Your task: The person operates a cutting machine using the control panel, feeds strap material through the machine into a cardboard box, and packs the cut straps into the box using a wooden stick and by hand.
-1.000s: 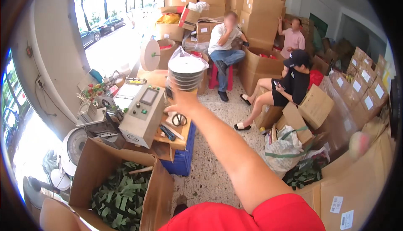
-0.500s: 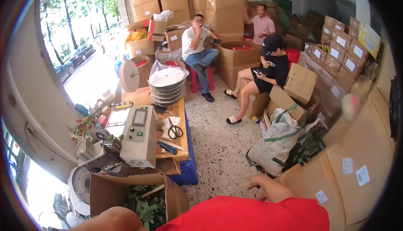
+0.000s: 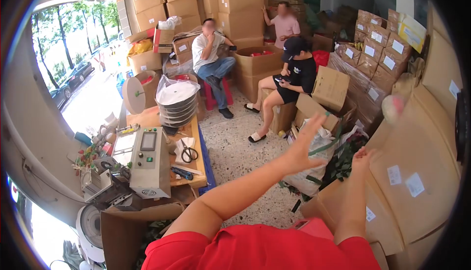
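Note:
My left hand reaches forward, its fingers spread and somewhat blurred. It appears in front of a white woven bag with green straps; whether it touches the bag I cannot tell. My right hand is raised near the large cardboard cartons on the right, fingers curled together. Anything inside that grip is hidden. Dark green strips lie beside the bag, partly behind my hands. At lower left, an open cardboard box stands partly covered by my left arm, with green strips inside.
A workbench at left carries a grey machine, scissors, a blue cutter and stacked reels. Cartons line the right side. Two people sit ahead; another person stands behind.
Both my arms have risen into view and stretched forward. My left hand has come up in front of the woven bag. The view has shifted slightly to the right.

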